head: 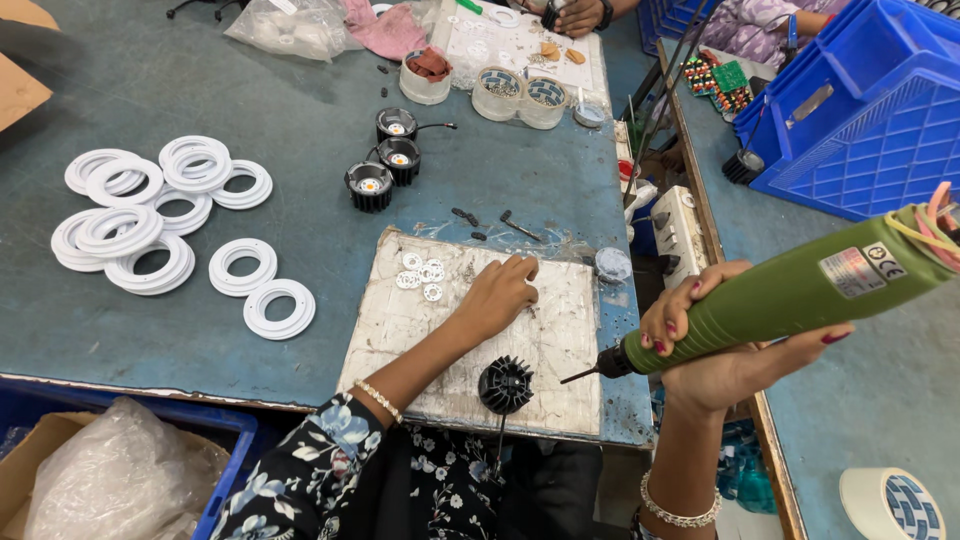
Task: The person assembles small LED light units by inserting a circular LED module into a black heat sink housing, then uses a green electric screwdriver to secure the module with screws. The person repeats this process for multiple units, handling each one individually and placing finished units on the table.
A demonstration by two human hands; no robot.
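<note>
Blue-grey table (300, 130); white work board (560, 330) at its near edge. White rings (150, 215) stacked at far left. Right hand (715, 340) wrapped tight around a green electric screwdriver (800, 295), bit aimed at a black finned housing (505, 385) on the board. Left hand (500, 292) flat on the board, fingers curled, beside small white discs (422, 272); grasp cannot be told.

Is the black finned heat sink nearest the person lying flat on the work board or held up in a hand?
Lying flat: the black finned heat sink rests on the white work board, fins spread, its wire trailing off the near edge, touched by neither hand.
</note>
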